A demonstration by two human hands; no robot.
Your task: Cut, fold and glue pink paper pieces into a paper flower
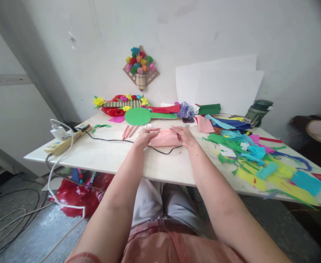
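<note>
Pressing down on a pink paper piece [164, 138] near the middle of the white worktop [102, 155], the left hand [145, 137] curls its fingers over the paper's left end while the right hand [184, 136] grips the right end the same way, both closed on it. A black cable [113, 140] runs under the paper toward a power strip [65, 142] at the worktop's left edge, and thin pink sticks [129, 131] lie just beyond the left hand. Colourful paper scraps [259, 160] cover the right side, and a green paper cutout [140, 116] lies toward the far edge.
</note>
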